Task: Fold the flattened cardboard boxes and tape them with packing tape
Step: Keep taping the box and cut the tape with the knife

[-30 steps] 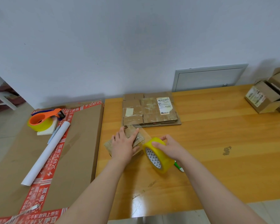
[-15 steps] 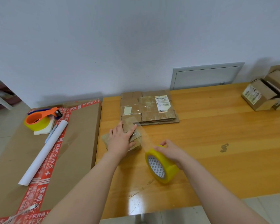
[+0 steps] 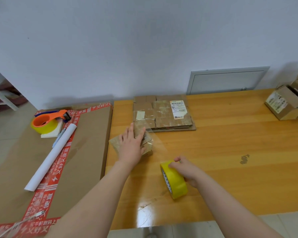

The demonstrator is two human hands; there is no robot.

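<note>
A small folded cardboard box [image 3: 147,146] sits on the wooden table [image 3: 222,152], and my left hand [image 3: 132,146] presses flat on top of it. My right hand [image 3: 184,169] grips a yellow roll of packing tape [image 3: 175,182] nearer to me and to the right. A clear strip of tape [image 3: 157,141] stretches from the roll up to the box. Behind the box lies a stack of flattened cardboard boxes [image 3: 163,113] with a white shipping label.
A large flat carton with red printed tape [image 3: 86,152] lies left of the table, carrying an orange tape dispenser [image 3: 46,121], a white paper roll [image 3: 52,156] and a pen. Assembled boxes [image 3: 287,102] stand at the table's far right. A grey wall hatch [image 3: 227,80] is behind.
My right hand has pulled the tape roll toward me and to the right, drawing out a longer clear strip. My left hand has stayed pressed on the small box.
</note>
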